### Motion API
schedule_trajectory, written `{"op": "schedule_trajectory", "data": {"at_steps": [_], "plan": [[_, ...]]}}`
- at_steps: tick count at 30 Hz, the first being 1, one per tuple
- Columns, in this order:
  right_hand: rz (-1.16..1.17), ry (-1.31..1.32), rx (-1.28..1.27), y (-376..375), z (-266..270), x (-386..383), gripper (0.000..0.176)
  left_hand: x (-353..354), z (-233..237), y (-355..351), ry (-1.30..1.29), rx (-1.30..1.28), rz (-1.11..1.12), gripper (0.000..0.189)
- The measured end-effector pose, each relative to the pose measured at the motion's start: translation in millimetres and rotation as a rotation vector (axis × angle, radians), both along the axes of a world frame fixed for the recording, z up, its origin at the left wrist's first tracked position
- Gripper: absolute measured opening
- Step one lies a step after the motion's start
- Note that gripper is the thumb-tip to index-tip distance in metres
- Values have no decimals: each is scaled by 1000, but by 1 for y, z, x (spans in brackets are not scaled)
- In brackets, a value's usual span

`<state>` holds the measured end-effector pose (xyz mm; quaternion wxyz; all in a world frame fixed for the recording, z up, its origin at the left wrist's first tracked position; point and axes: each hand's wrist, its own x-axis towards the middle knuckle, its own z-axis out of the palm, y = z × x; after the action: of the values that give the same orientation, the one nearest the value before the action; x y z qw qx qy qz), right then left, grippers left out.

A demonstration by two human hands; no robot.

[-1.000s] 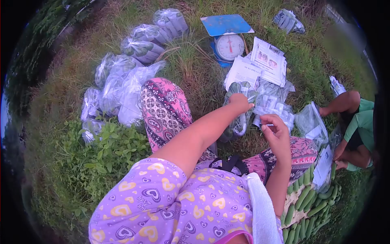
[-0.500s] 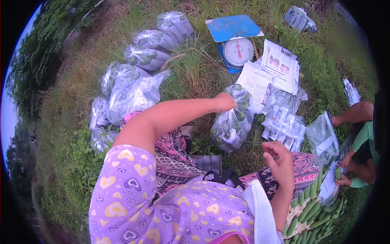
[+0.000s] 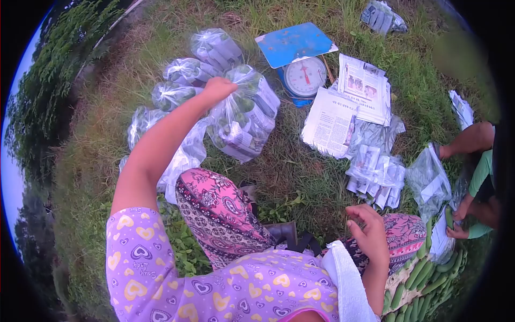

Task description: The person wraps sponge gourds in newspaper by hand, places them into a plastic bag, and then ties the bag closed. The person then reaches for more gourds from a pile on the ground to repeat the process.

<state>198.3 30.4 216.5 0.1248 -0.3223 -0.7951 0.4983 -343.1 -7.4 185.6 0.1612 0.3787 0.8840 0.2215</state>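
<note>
The left hand (image 3: 220,89) has its fingers clamped on the gathered neck of a clear plastic bag (image 3: 249,123) of green vegetables and newspaper, beside the other filled bags (image 3: 185,71) on the grass (image 3: 287,155). The thin plastic could stretch or tear there, since the bag's weight seems to hang from one pinch; a loose grip could let the neck open and spill the contents. Swung sideways, the bag might knock its neighbours over. The right hand (image 3: 371,236) is empty, fingers loosely curled, thumb apart, giving the bag no support.

Newspaper sheets (image 3: 328,122) carry headlines and columns too small to read. The dial scale (image 3: 304,77) shows no legible brand. Lettering on the heart-print shirt (image 3: 214,292) seems to include "Lady".
</note>
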Motion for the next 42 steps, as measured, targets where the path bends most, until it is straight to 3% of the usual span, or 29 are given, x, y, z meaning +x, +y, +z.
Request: {"op": "schedule_trajectory", "data": {"at_steps": [3, 5, 9, 11, 13, 16, 19, 25, 29, 31, 32, 33, 35, 37, 39, 41, 42], "plan": [[-23, -61, 24, -2, -4, -1, 28, -54, 11, -5, 98, -1, 109, 39], [-41, -118, -4, -3, -6, -2, 28, -102, -11, -15, 155, 41, 124, 39], [-115, -217, 9, -5, -13, -1, 28, -193, -102, -50, 431, -253, 62, 49], [-148, -262, 33, -7, -23, 4, 27, -208, -144, -67, 516, -374, 234, 53], [-168, -317, 35, -10, -36, 12, 28, -229, -169, -63, 437, -377, 359, 53], [-177, -374, 61, -14, -42, 18, 29, -177, -156, -41, 370, -260, 507, 55], [-175, -341, 133, -18, -41, 23, 29, -114, -141, -32, 783, -131, 465, 62], [-126, -217, 251, -28, -37, 38, 28, -54, -95, -40, 819, -49, 107, 70], [-158, -103, 331, -35, -32, 60, 27, -60, -59, -40, 653, -24, -290, 54], [-205, 10, 424, -37, -23, 76, 29, -45, -30, -35, 412, -57, -452, 49], [-258, 132, 478, -38, -20, 83, 28, -10, -12, -41, 154, -60, -401, 48], [-299, 260, 536, -39, -16, 93, 28, 13, -3, -47, 60, -38, -541, 44], [-453, 466, 611, -45, -2, 121, 29, 59, 4, -62, -80, -196, -612, 42], [-603, 594, 697, -50, -2, 159, 28, 124, 15, -78, -201, -434, -602, 41], [-766, 627, 785, -55, -9, 213, 26, 174, 27, -113, -759, -435, -515, 48], [-990, 605, 445, -69, -29, 265, 26, 209, 50, -140, -845, -245, -346, 51], [-1081, 676, 395, -73, -52, 292, 26, 216, 57, -147, -884, -147, -259, 53]]}}
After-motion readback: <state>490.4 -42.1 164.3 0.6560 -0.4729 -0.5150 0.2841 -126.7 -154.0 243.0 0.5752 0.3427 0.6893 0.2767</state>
